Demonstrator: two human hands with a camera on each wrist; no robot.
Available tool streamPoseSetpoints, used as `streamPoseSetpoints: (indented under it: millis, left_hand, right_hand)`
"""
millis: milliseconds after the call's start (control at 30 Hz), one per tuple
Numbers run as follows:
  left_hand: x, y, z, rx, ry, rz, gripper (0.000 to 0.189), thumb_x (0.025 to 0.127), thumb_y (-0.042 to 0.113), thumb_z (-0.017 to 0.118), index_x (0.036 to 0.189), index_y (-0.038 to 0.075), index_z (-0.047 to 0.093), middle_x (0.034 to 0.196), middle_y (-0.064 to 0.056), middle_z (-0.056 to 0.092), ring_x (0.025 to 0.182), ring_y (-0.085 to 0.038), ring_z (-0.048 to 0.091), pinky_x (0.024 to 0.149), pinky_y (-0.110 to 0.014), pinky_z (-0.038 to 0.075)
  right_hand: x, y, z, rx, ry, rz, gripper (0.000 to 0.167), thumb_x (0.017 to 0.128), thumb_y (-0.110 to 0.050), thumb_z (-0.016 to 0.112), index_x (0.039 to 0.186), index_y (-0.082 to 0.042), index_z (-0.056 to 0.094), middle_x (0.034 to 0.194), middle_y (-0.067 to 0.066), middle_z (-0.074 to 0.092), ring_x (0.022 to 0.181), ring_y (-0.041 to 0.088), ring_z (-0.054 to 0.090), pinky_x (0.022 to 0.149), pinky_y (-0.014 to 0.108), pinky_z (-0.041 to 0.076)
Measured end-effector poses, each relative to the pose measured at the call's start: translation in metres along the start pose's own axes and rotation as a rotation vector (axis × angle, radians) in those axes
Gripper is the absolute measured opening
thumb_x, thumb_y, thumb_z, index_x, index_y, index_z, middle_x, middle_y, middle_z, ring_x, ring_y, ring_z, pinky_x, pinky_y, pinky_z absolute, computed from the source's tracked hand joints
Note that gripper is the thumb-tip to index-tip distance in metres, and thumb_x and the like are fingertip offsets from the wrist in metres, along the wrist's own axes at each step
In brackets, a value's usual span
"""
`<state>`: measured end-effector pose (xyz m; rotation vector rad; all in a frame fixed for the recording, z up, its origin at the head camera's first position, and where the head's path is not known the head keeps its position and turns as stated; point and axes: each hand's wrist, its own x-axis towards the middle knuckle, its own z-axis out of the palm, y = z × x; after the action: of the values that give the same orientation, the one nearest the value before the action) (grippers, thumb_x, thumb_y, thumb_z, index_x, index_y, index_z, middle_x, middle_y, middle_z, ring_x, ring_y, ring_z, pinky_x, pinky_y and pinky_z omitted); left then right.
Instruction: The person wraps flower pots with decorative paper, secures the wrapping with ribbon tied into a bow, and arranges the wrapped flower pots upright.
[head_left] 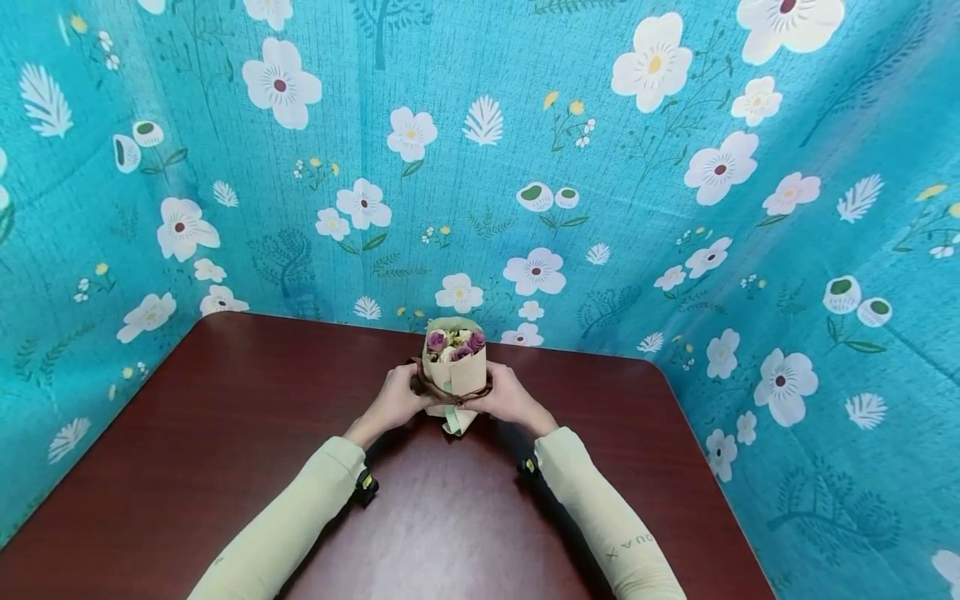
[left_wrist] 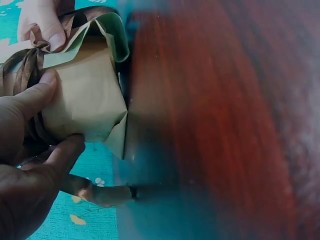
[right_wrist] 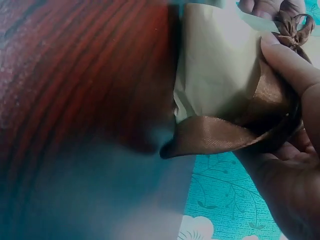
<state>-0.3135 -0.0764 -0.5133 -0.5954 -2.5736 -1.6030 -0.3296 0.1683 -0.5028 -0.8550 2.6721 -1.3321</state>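
Observation:
A small paper-wrapped bouquet (head_left: 468, 373) of purple and cream flowers (head_left: 462, 350) stands upright near the back of the table. My left hand (head_left: 393, 396) grips its left side, and my right hand (head_left: 513, 397) holds the right side. Around the wrapping runs a brown ribbon (right_wrist: 210, 136), knotted in a bow (right_wrist: 295, 36) at the front. Both thumbs press the paper close to the bow, as the wrist views show. One ribbon end (left_wrist: 102, 195) hangs loose below my left fingers (left_wrist: 67, 152). The bouquet hides part of the fingers behind it.
The dark red-brown table (head_left: 300, 367) has a glossy top. A turquoise flowered cloth (head_left: 480, 167) rises behind it and along both sides. Black straps with small devices (head_left: 365, 486) sit on both wrists, over pale sleeves (head_left: 300, 508).

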Motion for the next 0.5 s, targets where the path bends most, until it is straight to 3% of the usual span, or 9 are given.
streamPoseSetpoints:
  millis: [133, 200, 433, 500]
  left_hand:
    - [0.002, 0.001, 0.001, 0.013, -0.017, 0.025, 0.018, 0.084, 0.008, 0.083, 0.098, 0.005, 0.072, 0.094, -0.007, 0.073, 0.081, -0.013, 0.066, 0.069, -0.028, 0.053]
    - [0.003, 0.001, 0.002, 0.029, -0.031, 0.026, 0.016, 0.083, 0.008, 0.084, 0.095, 0.006, 0.073, 0.090, -0.005, 0.073, 0.078, -0.013, 0.065, 0.068, -0.028, 0.053]
    - [0.010, 0.004, 0.004, 0.052, -0.083, 0.008, 0.016, 0.084, 0.007, 0.083, 0.097, 0.005, 0.075, 0.091, -0.005, 0.074, 0.079, -0.013, 0.067, 0.069, -0.028, 0.054]
    - [0.012, 0.003, 0.006, 0.057, -0.085, 0.017, 0.017, 0.084, 0.008, 0.083, 0.100, 0.005, 0.075, 0.093, -0.006, 0.074, 0.081, -0.013, 0.068, 0.071, -0.029, 0.055]
  right_hand:
    - [-0.002, 0.002, 0.003, 0.012, 0.010, 0.039, 0.053, 0.075, -0.017, 0.092, 0.118, -0.007, 0.064, 0.101, 0.009, 0.070, 0.058, 0.016, 0.064, 0.052, 0.035, 0.056]
    - [-0.004, 0.003, 0.005, 0.003, 0.012, 0.064, 0.053, 0.074, -0.018, 0.092, 0.117, -0.006, 0.063, 0.098, 0.010, 0.069, 0.053, 0.016, 0.062, 0.049, 0.035, 0.055]
    - [-0.005, 0.005, 0.006, -0.102, 0.042, 0.080, 0.058, 0.069, -0.024, 0.096, 0.114, -0.008, 0.064, 0.097, 0.005, 0.070, 0.071, 0.011, 0.064, 0.064, 0.029, 0.056]
    - [-0.005, 0.006, 0.006, -0.110, 0.049, 0.086, 0.055, 0.068, -0.023, 0.096, 0.110, -0.007, 0.065, 0.093, 0.005, 0.070, 0.069, 0.012, 0.064, 0.062, 0.029, 0.056]
